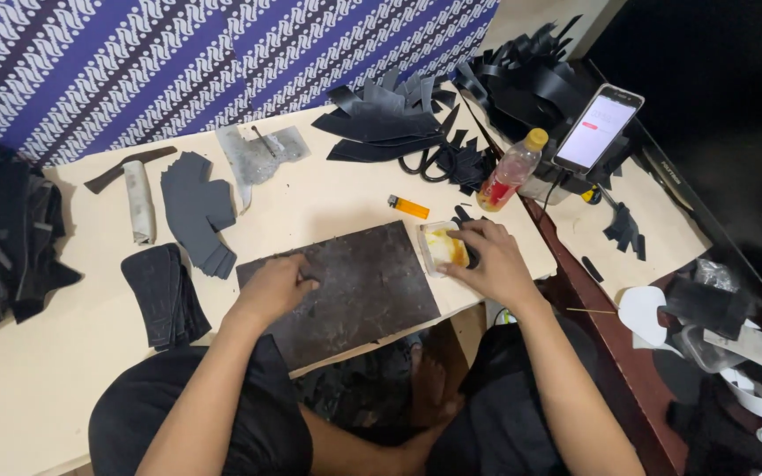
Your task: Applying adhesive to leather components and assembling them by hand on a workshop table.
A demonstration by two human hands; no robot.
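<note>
The left hand (277, 284) lay curled, pinching nothing visible, on the dark slab (346, 286). The right hand (487, 260) gripped a glue tub (441, 247) at the slab's 3 o'clock. Cut pieces (194, 207) at 10 o'clock seemed unglued.

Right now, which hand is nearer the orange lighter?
The right hand: it sits just below and right of the orange lighter, at the small tub of yellow paste. The left hand rests farther away on the dark board, down-left.
</note>
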